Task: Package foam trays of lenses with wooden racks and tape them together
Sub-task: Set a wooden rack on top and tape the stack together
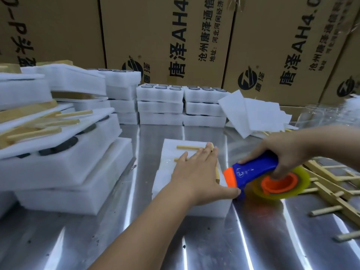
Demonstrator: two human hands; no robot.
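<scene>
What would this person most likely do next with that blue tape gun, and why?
Probably pull the tape dispenser up and across the top of the foam tray. The right hand grips it with its orange end at the tray's right side, while the left hand presses flat on the wooden rack, steadying the bundle.

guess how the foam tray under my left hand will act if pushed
Probably light: the foam tray would likely slide on the shiny metal table unless the left hand presses it. The wooden rack on top might shift.
</scene>
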